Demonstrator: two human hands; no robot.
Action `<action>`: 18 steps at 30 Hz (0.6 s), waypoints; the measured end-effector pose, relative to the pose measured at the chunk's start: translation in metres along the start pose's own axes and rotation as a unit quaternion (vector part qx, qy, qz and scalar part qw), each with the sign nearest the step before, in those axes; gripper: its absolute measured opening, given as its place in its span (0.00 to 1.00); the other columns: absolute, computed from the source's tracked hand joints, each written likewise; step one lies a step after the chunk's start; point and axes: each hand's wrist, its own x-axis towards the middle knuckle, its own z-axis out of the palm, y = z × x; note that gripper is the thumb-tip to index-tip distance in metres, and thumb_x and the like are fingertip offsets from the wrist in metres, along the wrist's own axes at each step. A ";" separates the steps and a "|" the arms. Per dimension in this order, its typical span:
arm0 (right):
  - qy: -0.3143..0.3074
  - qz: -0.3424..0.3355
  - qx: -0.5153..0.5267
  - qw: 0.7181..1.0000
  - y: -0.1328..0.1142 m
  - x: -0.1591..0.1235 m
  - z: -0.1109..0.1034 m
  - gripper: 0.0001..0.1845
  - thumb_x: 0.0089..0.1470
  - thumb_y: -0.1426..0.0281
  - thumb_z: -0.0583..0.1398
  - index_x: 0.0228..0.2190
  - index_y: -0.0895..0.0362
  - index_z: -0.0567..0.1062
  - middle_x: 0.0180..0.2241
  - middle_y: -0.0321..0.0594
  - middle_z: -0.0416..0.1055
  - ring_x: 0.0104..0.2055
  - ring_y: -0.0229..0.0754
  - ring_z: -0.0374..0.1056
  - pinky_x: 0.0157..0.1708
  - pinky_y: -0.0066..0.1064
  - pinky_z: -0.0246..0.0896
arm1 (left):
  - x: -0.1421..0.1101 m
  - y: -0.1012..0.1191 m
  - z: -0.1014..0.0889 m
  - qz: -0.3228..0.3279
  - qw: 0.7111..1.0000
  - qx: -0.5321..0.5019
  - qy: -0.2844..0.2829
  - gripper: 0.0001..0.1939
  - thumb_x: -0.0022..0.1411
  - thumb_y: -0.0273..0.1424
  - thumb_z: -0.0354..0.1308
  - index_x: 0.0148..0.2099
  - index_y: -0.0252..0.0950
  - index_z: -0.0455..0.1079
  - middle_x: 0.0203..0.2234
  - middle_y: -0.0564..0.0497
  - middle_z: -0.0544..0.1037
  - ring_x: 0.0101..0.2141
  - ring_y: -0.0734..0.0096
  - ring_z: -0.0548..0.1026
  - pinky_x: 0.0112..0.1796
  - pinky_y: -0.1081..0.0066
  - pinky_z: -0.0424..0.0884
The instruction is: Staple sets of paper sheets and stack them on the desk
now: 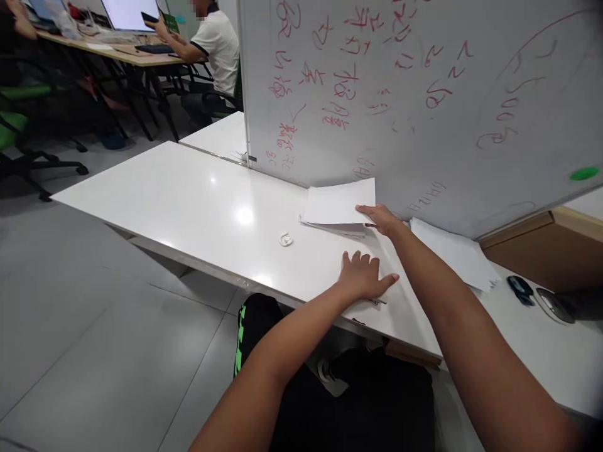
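My right hand point(384, 220) grips the right edge of a white sheet of paper point(340, 199), thumb and fingers on either side of it. Under that sheet lie more papers, against the foot of the whiteboard. Spread flat, my left hand point(362, 276) rests palm down near the table's front edge. Part of a small flat item point(378, 302) pokes out beneath its wrist; its kind is hidden. A small white curled object point(286, 239), perhaps a bit of cable, lies on the table point(198, 201) left of the papers.
A whiteboard point(330, 94) with red writing stands along the table's back. Another paper stack point(452, 254), a cardboard box point(541, 251) and a dark blue object point(521, 290) are at the right. A seated person point(214, 50) holds a phone at a desk behind.
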 end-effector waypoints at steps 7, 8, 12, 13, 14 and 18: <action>0.030 -0.017 -0.079 0.996 0.008 0.016 0.015 0.21 0.36 0.62 0.70 0.32 0.59 0.73 0.31 0.42 0.74 0.34 0.43 0.69 0.35 0.34 0.66 | -0.001 0.001 -0.001 -0.005 1.000 -0.006 -0.008 0.41 0.59 0.58 0.23 0.62 0.40 0.55 0.62 0.43 0.59 0.63 0.49 0.46 0.60 0.45 0.36; 0.034 -0.024 -0.086 0.995 0.009 0.017 0.016 0.22 0.37 0.61 0.69 0.33 0.60 0.73 0.31 0.42 0.74 0.33 0.43 0.69 0.35 0.34 0.66 | -0.001 0.001 -0.001 -0.006 1.000 -0.005 -0.010 0.41 0.60 0.58 0.23 0.62 0.40 0.55 0.62 0.43 0.58 0.63 0.49 0.46 0.60 0.45 0.36; 0.057 -0.053 -0.096 0.992 0.015 0.016 0.016 0.30 0.43 0.58 0.65 0.45 0.60 0.70 0.39 0.46 0.73 0.35 0.43 0.69 0.35 0.35 0.67 | -0.001 0.000 -0.001 -0.002 1.000 -0.001 -0.014 0.41 0.60 0.58 0.23 0.61 0.37 0.56 0.61 0.41 0.58 0.63 0.48 0.46 0.60 0.44 0.36; 0.065 -0.051 -0.101 0.991 0.017 0.015 0.015 0.33 0.44 0.57 0.65 0.50 0.60 0.68 0.43 0.48 0.72 0.37 0.43 0.70 0.35 0.35 0.67 | 0.000 0.001 -0.001 -0.001 1.000 0.001 -0.013 0.42 0.60 0.58 0.23 0.61 0.37 0.56 0.61 0.40 0.59 0.63 0.48 0.46 0.60 0.44 0.37; 0.070 -0.047 -0.103 0.991 0.020 0.013 0.012 0.37 0.44 0.56 0.64 0.54 0.58 0.64 0.47 0.50 0.70 0.38 0.44 0.70 0.35 0.36 0.68 | 0.000 0.001 -0.001 -0.001 1.000 0.004 -0.014 0.42 0.60 0.58 0.23 0.61 0.36 0.56 0.61 0.40 0.59 0.63 0.48 0.46 0.60 0.44 0.37; 0.045 -0.063 -0.083 0.994 0.030 -0.004 -0.008 0.43 0.47 0.54 0.62 0.60 0.50 0.55 0.61 0.51 0.55 0.49 0.49 0.67 0.39 0.38 0.69 | 0.000 0.003 -0.004 -0.008 0.999 0.022 -0.030 0.40 0.61 0.57 0.23 0.63 0.38 0.53 0.62 0.43 0.57 0.63 0.49 0.45 0.60 0.45 0.37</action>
